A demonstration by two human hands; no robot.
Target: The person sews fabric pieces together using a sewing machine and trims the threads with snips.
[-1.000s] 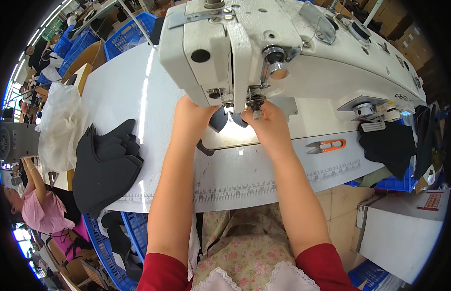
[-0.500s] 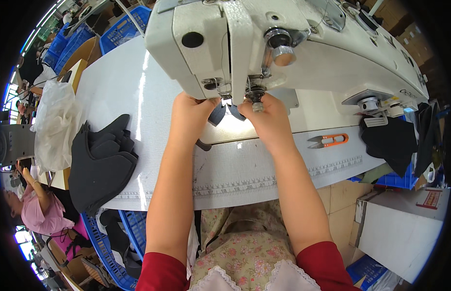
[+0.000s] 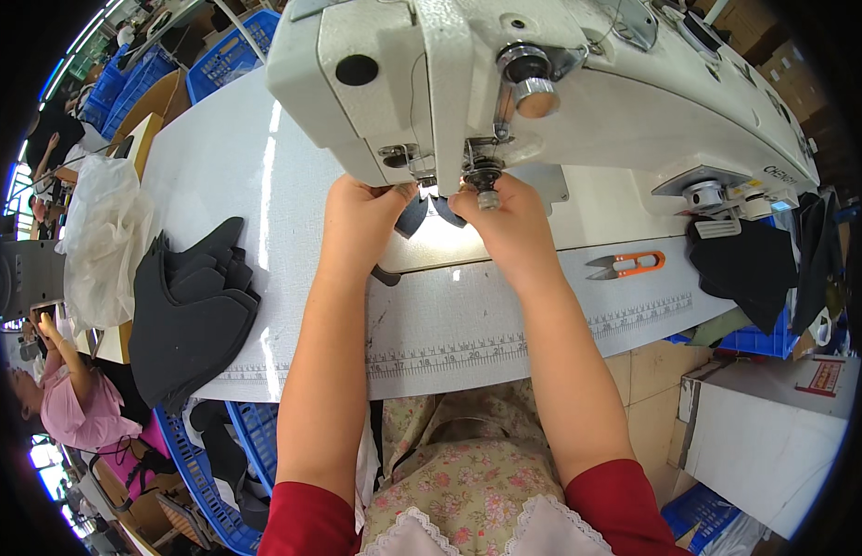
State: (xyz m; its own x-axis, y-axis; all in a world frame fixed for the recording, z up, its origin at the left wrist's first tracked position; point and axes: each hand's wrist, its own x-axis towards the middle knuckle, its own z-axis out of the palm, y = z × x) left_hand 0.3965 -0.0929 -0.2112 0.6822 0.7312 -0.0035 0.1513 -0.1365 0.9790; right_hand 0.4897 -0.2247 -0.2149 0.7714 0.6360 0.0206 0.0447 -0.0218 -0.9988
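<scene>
Dark piece: upper middle of the frame, at the needle area of the sewing machine; two dark flaps show, a bright gap between.
Left hand: grip pinching the piece's left side, fingertips partly hidden.
Right hand: grip pinching its right side, partly behind the tension knob.
Progress: one piece at the needle, seemingly mid-seam; stitches too small to make out.
Left stack: dark cut pieces on the worktop, left of frame; probably yet to be handled.
Right pile: dark pieces, right of frame; cannot tell if sewn.
Snips: orange-handled, lying right of the right forearm.
Writing: dark lettering on the machine arm, right; ruler scale with numerals along the worktop's near edge; red label on a white box, lower right, illegible.
</scene>
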